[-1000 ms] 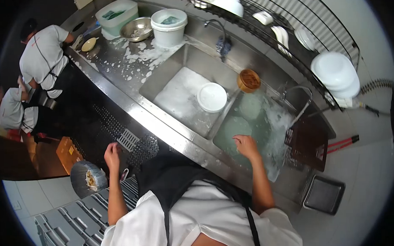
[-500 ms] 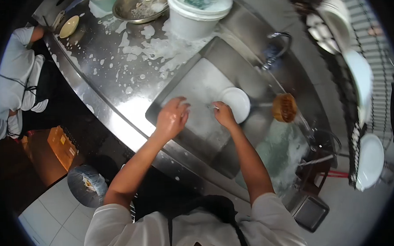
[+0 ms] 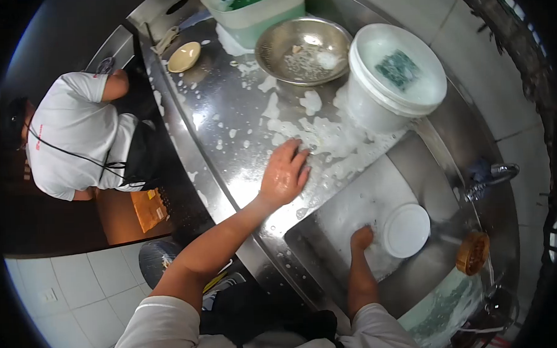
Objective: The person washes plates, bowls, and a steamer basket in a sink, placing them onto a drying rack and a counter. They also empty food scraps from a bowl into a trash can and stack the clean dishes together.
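Note:
My left hand [image 3: 284, 174] is over the metal counter [image 3: 222, 145] just left of the sink, its wet fingers spread and nothing held. My right hand [image 3: 362, 238] is down in the sudsy water of the sink [image 3: 425, 169]; its fingers are partly hidden, and whether it holds anything does not show. A round white dish [image 3: 407, 231] lies in the sink just right of my right hand, apart from it. Beyond my left hand are foam patches, a metal strainer bowl [image 3: 305, 50] with scraps and a white bucket [image 3: 398, 75] with a green scouring pad in it.
A yellow bowl [image 3: 184, 57] and a green tub [image 3: 254, 18] stand at the counter's back. The faucet [image 3: 493, 180] and a brown round brush [image 3: 472, 253] are on the right. A co-worker [image 3: 81, 138] in white bends over at the left.
The view has turned toward the left and back of the counter. My left hand has moved out of the sink to over the counter. My right hand has gone lower into the suds.

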`<action>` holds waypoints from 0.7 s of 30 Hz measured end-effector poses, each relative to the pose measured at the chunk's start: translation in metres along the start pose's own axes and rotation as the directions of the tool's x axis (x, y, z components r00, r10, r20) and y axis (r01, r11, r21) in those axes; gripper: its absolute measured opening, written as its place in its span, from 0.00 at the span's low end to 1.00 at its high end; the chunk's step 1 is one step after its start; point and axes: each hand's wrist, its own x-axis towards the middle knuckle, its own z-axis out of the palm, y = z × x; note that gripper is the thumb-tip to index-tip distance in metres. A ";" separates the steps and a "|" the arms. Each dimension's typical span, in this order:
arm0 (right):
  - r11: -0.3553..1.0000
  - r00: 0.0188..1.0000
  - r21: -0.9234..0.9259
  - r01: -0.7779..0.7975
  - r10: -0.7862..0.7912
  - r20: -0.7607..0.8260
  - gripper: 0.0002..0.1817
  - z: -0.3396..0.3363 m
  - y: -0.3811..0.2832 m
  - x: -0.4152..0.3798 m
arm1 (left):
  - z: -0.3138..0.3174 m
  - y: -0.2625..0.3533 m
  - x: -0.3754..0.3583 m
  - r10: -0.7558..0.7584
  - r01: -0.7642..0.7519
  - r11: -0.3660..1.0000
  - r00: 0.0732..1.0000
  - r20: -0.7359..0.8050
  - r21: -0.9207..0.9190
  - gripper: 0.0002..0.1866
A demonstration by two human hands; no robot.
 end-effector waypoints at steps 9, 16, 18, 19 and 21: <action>0.969 0.963 0.025 0.247 -0.242 -0.118 0.07 0.005 0.025 0.017 | -0.004 0.000 -0.002 -0.002 0.001 1.000 1.000 0.031 0.020 0.22; 0.917 0.916 0.013 0.399 -0.398 -0.049 0.09 -0.011 0.031 0.027 | 0.000 0.002 -0.006 0.004 -0.004 1.000 1.000 0.005 0.024 0.20; 0.937 0.937 0.013 0.348 -0.348 -0.043 0.09 -0.004 0.036 0.031 | 0.001 0.002 -0.007 0.008 -0.007 0.999 1.000 -0.010 0.031 0.20; 0.946 0.945 0.024 0.322 -0.320 -0.062 0.08 0.001 0.035 0.032 | 0.002 0.002 -0.007 0.006 -0.005 0.999 1.000 -0.010 0.033 0.19; 0.953 0.953 0.038 0.301 -0.300 -0.039 0.07 0.003 0.037 0.033 | 0.002 0.003 -0.008 0.003 -0.002 0.999 1.000 -0.010 0.036 0.19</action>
